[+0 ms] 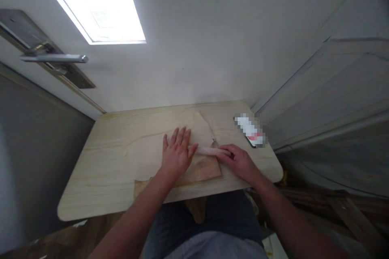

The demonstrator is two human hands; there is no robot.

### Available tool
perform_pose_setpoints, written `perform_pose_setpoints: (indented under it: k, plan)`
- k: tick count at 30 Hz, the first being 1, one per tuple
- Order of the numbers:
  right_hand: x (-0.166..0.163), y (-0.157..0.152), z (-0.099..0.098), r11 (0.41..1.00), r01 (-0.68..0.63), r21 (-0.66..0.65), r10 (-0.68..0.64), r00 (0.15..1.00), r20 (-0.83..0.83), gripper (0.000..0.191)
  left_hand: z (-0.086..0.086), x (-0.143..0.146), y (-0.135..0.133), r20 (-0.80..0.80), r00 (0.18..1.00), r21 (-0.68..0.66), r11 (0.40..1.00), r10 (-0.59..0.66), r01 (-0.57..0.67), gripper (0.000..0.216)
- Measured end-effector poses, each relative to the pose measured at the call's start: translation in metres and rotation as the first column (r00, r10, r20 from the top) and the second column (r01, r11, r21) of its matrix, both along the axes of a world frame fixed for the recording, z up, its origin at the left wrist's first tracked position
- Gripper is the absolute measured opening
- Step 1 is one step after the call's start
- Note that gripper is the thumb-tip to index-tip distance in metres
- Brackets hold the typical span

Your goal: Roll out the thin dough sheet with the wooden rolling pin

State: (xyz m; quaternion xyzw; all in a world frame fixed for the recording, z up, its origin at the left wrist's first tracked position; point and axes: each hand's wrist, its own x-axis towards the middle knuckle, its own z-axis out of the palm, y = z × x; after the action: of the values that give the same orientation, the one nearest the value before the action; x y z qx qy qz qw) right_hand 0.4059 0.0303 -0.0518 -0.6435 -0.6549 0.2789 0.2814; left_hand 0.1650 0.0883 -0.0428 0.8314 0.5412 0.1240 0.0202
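Note:
A thin light sheet of veneer or paper lies across a small pale wooden table. My left hand rests flat on the sheet with its fingers spread. My right hand is closed on a pale stick-like tool that lies across the sheet beside a small metal part. Under the sheet's near edge a darker brown wooden piece shows, and it hangs past the table's front edge.
A phone lies at the table's far right corner. A white door with a metal handle and a bright window pane stands behind. Wooden panels lean at the right. Floor clutter sits lower right.

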Motion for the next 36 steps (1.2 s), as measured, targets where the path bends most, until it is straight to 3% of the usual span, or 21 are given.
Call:
perform_pose_setpoints:
  k: [6,10,16,21,24,30,36]
  plan:
    - [-0.009,-0.031,-0.003,0.990,-0.138,0.000,0.137,0.990,0.029,0.030,-0.008,-0.022,-0.076,0.038,0.999,0.023,1.000,0.017,-0.018,0.061]
    - [-0.012,-0.040,-0.006,0.984,-0.173,0.040,0.170,0.983,0.068,0.029,-0.007,-0.032,-0.094,0.105,0.991,0.034,0.996,0.080,-0.084,0.042]
    - [-0.024,-0.027,-0.001,0.973,-0.191,0.130,0.181,0.980,0.081,0.030,0.002,-0.056,-0.064,0.121,0.991,0.057,0.997,-0.060,0.053,0.029]
    - [-0.043,-0.011,-0.005,0.972,-0.115,0.205,0.093,0.989,0.112,0.032,0.011,-0.077,-0.034,0.066,0.991,0.028,0.993,-0.113,0.111,0.031]
    - [-0.051,-0.009,-0.009,0.972,-0.067,0.223,0.040,0.992,0.123,0.032,0.010,-0.077,-0.020,0.060,0.996,0.020,0.997,-0.072,0.071,0.043]
    - [-0.050,-0.012,-0.015,0.964,-0.017,0.264,-0.012,0.994,0.106,0.031,-0.001,-0.055,0.011,-0.015,0.992,0.060,0.991,0.123,-0.122,0.053]
    - [-0.044,-0.004,-0.016,0.968,0.021,0.250,-0.042,0.996,0.080,0.032,-0.004,-0.042,0.052,-0.054,0.993,0.015,0.994,0.105,-0.104,0.056]
